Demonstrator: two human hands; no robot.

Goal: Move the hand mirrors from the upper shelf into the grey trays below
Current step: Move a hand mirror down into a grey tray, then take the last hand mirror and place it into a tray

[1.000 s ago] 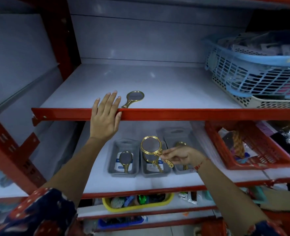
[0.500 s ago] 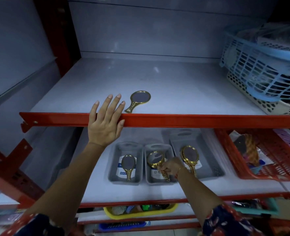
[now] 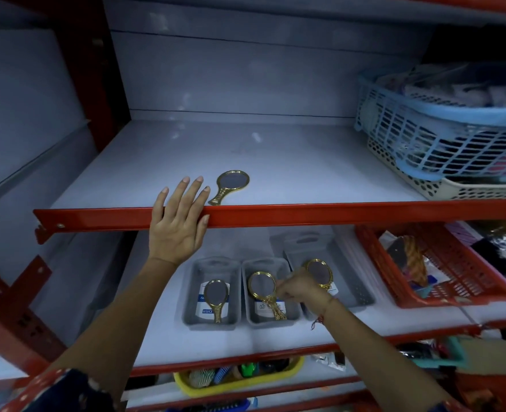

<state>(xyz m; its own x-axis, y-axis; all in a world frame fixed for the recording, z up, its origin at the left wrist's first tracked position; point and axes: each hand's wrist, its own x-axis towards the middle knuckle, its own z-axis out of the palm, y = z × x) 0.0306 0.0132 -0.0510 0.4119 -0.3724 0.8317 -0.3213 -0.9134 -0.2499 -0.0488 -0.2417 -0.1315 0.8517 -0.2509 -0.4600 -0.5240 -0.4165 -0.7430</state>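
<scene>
One gold-framed hand mirror (image 3: 232, 184) lies on the upper shelf (image 3: 275, 162), handle towards the red front edge. My left hand (image 3: 178, 224) rests flat on that edge, fingers spread, just left of the mirror's handle. Below stand three grey trays. The left tray (image 3: 192, 281) holds a mirror (image 3: 216, 295). The middle tray (image 3: 275, 324) holds another mirror (image 3: 262, 285). My right hand (image 3: 302, 289) hovers over it, blurred, fingertips at the mirror's neck. The right tray (image 3: 355, 288) holds a third mirror (image 3: 320, 273), partly behind my hand.
A blue basket (image 3: 442, 138) stacked on a cream basket (image 3: 466, 188) fills the upper shelf's right end. A red basket (image 3: 442, 272) of goods sits right of the trays. Another grey tray (image 3: 305, 239) stands behind them. A yellow bin (image 3: 239, 379) is on the shelf beneath.
My right hand lowered a mirror into the middle tray and has slid right off its handle, which now shows fully. My left hand stayed on the shelf edge.
</scene>
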